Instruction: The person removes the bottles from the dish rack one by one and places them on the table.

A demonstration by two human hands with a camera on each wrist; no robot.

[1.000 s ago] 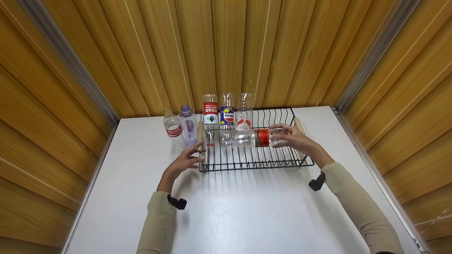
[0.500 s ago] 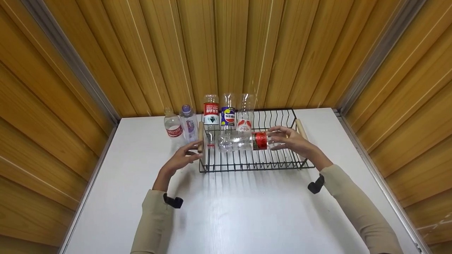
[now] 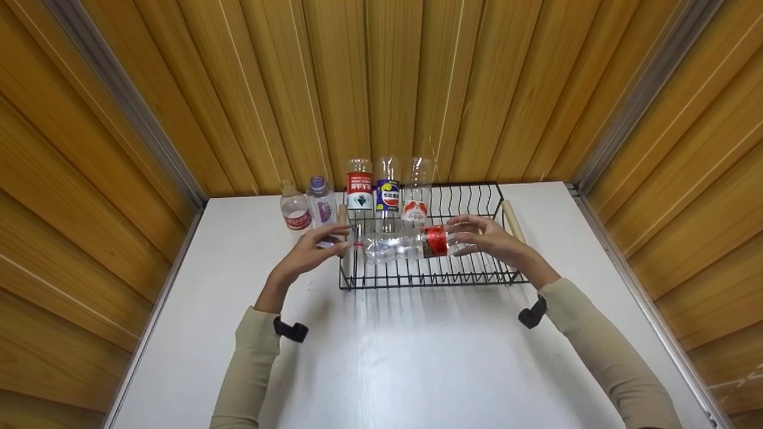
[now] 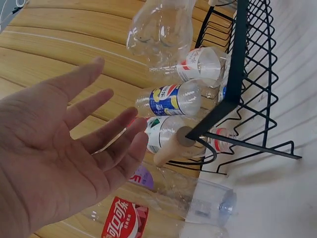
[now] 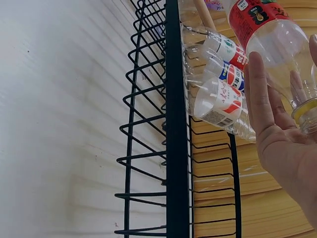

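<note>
My right hand (image 3: 492, 240) holds a clear plastic bottle with a red label (image 3: 435, 241) by its neck end. The bottle lies level above the black wire rack (image 3: 429, 280), base toward the left. In the right wrist view, fingers and thumb surround the bottle's neck (image 5: 283, 79), which has a yellowish ring and no cap. My left hand (image 3: 304, 253), fingers extended and slightly spread, is at the rack's left wooden handle, just short of the bottle's base. In the left wrist view its palm (image 4: 64, 148) shows nothing held; that bottle's base (image 4: 161, 34) appears beyond the fingertips.
Upside-down in the rack's back row stand a red-and-white-label bottle (image 3: 360, 190), a blue-label bottle (image 3: 388, 195) and a bottle with a red-and-white label low down (image 3: 415, 205). Left of the rack are a red-label cola bottle (image 3: 296, 214) and a purple-capped bottle (image 3: 322, 202). A wood-panelled wall (image 3: 393, 77) stands behind.
The red-label bottle has come slightly nearer and to the left in my right hand. My left hand has moved up from the rack's handle toward the bottle's base.
</note>
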